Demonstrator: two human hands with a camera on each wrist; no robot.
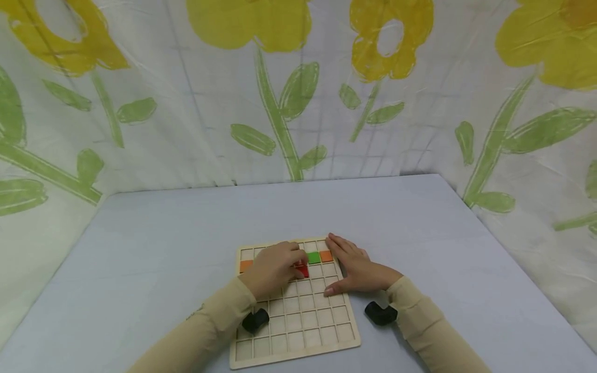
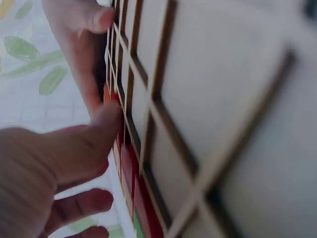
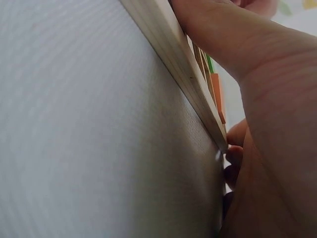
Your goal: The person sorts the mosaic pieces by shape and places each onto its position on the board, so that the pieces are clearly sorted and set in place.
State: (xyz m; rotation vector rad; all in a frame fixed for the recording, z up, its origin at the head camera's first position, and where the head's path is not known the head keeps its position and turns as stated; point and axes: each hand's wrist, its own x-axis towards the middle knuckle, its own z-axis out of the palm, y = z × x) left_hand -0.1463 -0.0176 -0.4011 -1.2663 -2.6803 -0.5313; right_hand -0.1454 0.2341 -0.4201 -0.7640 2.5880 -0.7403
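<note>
A pale wooden grid board (image 1: pixel 294 324) lies on the table, its cells square and shallow. My left hand (image 1: pixel 272 265) reaches over its upper part, and its thumb and curled fingers pinch a red tile (image 1: pixel 303 271) at the grid. In the left wrist view the thumb (image 2: pixel 106 124) covers part of the red pieces (image 2: pixel 131 166). My right hand (image 1: pixel 359 269) lies along the board's right edge with fingers stretched toward the upper corner and the thumb on top. Near it sit a green tile (image 1: pixel 313 257) and an orange tile (image 1: pixel 326 256).
Another orange tile (image 1: pixel 245 266) sits in the board's left column. My left arm hides several cells. Black devices (image 1: pixel 255 321) show at both wrists. A pale table (image 1: pixel 163 233) surrounds the board, with a flower-printed curtain (image 1: pixel 210 103) behind it.
</note>
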